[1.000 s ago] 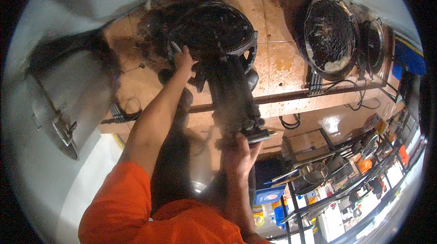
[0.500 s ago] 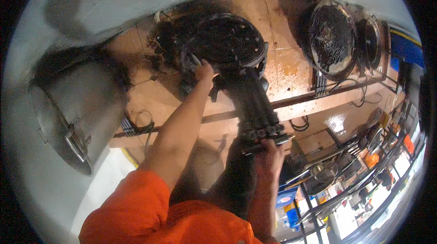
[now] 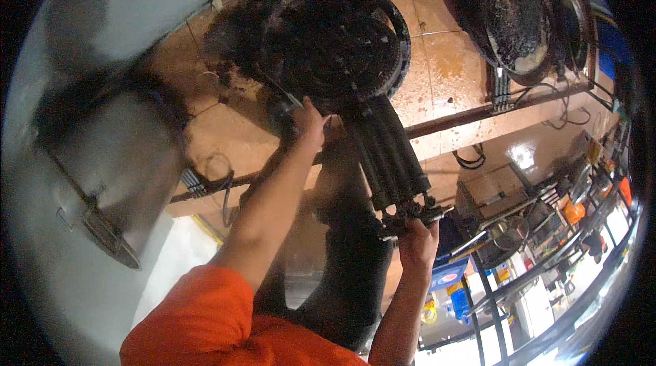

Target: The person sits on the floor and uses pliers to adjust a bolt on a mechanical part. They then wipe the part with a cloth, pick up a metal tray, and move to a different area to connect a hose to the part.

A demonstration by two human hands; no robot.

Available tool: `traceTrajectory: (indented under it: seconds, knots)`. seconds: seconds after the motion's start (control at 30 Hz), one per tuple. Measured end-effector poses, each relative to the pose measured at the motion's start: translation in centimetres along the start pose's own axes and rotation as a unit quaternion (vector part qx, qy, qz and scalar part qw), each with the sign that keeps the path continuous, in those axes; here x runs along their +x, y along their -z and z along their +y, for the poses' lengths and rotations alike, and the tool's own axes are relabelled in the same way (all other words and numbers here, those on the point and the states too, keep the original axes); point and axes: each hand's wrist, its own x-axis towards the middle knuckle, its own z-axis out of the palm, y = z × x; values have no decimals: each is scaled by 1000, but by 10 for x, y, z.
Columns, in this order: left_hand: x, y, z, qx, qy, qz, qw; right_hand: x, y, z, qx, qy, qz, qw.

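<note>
A large round, soot-black gas burner (image 3: 335, 41) is tilted up in front of me above a tiled surface. Several thick dark pipes (image 3: 389, 151) run from it toward me and end in a valve manifold (image 3: 410, 219). My right hand (image 3: 418, 241) is closed around this manifold from below. At the burner's near left edge, my left hand (image 3: 309, 122) is closed; a slim pale piece (image 3: 292, 99) pokes out beyond its fingers. Whether that piece is a loose tool or part of the burner frame, I cannot tell.
A big metal pot (image 3: 130, 161) stands at left. Another blackened burner (image 3: 514, 17) sits at far right, with hoses (image 3: 564, 110) nearby. A dark rail (image 3: 458, 120) crosses the tiles (image 3: 437, 58). Shelving with wares (image 3: 506, 284) fills the lower right.
The burner has risen and tilted, looking larger and farther up the view. My right hand has shifted slightly right and down with the manifold; my left hand keeps its place at the burner's edge.
</note>
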Motion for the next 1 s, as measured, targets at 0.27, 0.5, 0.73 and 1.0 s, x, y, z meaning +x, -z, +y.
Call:
traceTrajectory:
  seconds: [0.27, 0.5, 0.73, 1.0]
  knots:
    - [-20, -8, -67, -62, 3, -77, 995, 82, 107, -8, -72, -43, -49, 995]
    - [-35, -45, -113, -88, -1, -25, 996, 123, 154, -8, 188, -99, -16, 977]
    - [-6, 14, -105, 81, 4, -43, 996, 158, 161, 30, 108, -100, 17, 989]
    - [-38, 5, -1, 387, -333, -105, 853, 215, 191, 65, 106, -80, -61, 989]
